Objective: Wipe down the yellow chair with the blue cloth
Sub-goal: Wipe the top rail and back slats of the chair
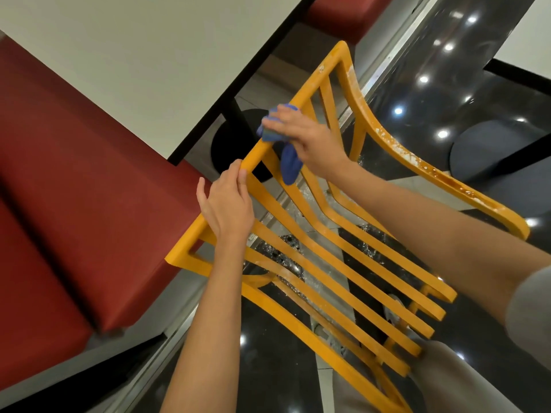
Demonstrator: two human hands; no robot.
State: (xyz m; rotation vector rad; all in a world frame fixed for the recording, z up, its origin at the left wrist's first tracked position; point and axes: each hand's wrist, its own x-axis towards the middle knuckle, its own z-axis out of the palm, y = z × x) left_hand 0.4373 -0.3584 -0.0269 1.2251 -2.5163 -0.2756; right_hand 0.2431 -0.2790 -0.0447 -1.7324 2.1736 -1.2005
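So we've got the yellow slatted wooden chair tipped over in front of us, above the glossy black floor. Our left hand grips the chair's top rail, fingers curled round it. Our right hand presses the crumpled blue cloth onto that same rail further up, fingers lying over the cloth with one end dangling below. White smears show on the curved side rail. Red padded bench and white table sit left.
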